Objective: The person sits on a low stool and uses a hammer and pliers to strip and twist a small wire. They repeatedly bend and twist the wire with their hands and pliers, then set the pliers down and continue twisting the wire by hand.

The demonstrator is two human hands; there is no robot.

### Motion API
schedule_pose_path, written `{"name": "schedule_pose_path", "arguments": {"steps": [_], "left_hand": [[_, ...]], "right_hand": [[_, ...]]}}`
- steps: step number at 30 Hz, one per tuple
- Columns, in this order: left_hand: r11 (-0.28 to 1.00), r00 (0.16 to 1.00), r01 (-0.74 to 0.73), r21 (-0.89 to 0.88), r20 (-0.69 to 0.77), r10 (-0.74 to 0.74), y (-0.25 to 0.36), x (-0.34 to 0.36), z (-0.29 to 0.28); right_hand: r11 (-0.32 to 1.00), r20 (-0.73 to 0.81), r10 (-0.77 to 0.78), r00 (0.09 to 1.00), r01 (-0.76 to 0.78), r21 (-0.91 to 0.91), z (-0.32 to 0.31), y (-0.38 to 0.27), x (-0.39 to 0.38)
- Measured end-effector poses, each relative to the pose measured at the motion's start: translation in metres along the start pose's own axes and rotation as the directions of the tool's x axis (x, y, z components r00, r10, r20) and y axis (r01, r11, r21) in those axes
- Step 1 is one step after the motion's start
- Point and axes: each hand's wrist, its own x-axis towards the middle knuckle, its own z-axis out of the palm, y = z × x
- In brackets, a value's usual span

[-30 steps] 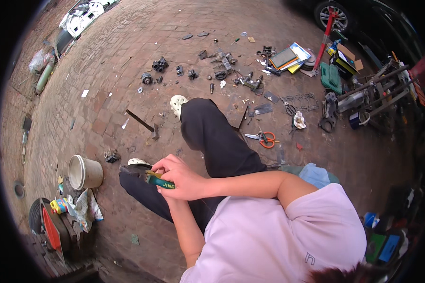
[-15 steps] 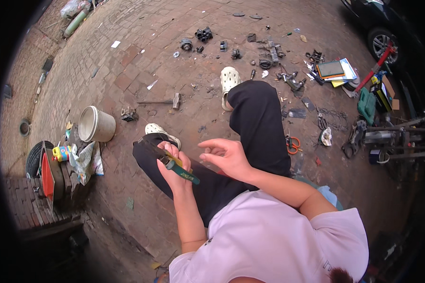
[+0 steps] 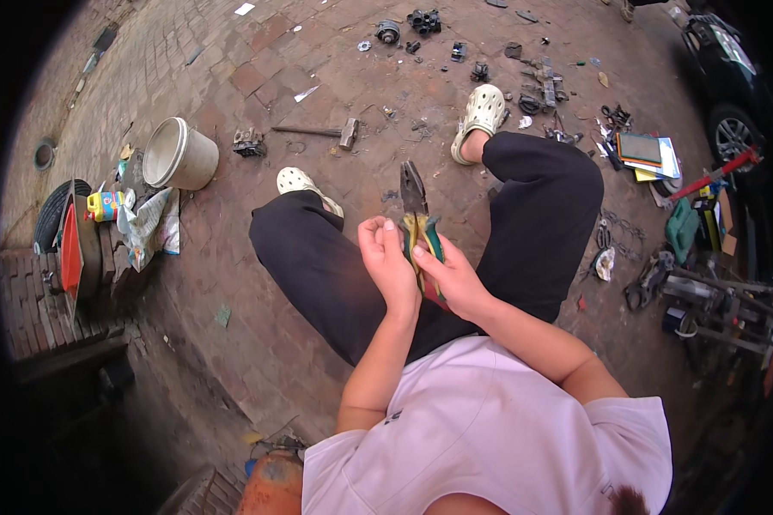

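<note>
A pair of pliers [image 3: 415, 197] with dark metal jaws and yellow-and-green handles is held upright over my lap, its jaws pointing away from me. My left hand [image 3: 388, 259] is closed, its curled fingers against the left handle. From the other side my right hand [image 3: 455, 280] grips the handles, the thumb lying across them. The jaws look nearly closed, with nothing visible between them. The lower ends of the handles are partly hidden by my hands.
A long-handled hammer [image 3: 347, 135] and a metal part [image 3: 249, 142] lie ahead on the brick paving. To the left stands a whitish bucket [image 3: 183, 160]. Several dark machine parts [image 3: 541, 90] are scattered ahead. At the right are a red bar [image 3: 715, 175], a green case [image 3: 682, 230] and a car [image 3: 726, 77].
The pliers have swung from pointing aside in my left hand to upright between both hands. My right hand has come down onto the handles. The view has shifted, and my right leg sits further right.
</note>
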Motion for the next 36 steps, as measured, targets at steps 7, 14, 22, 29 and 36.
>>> {"name": "schedule_pose_path", "arguments": {"steps": [7,14,22,29,36], "left_hand": [[0.957,0.998,-0.028,0.287,0.053,0.014,0.006,0.007,-0.022],[0.914,0.980,0.100,0.394,0.121,-0.160,0.028,0.012,-0.045],[0.953,0.970,0.142,0.268,0.155,-0.189,0.054,0.009,-0.035],[0.946,0.977,0.144,0.289,0.113,-0.183,0.050,0.004,-0.025],[0.931,0.973,0.118,0.346,0.146,-0.178,0.051,-0.002,-0.025]], "right_hand": [[0.955,0.133,0.227,0.965,-0.248,0.163,-0.030,-0.016,0.006],[0.955,0.156,0.245,0.957,-0.211,-0.209,-0.036,-0.006,-0.017],[0.930,0.112,0.127,0.985,-0.079,-0.359,-0.027,-0.011,-0.038],[0.824,0.134,0.105,0.985,-0.010,-0.566,-0.030,-0.022,-0.043],[0.825,0.104,-0.003,0.995,0.062,-0.561,-0.028,-0.017,-0.045]]}}
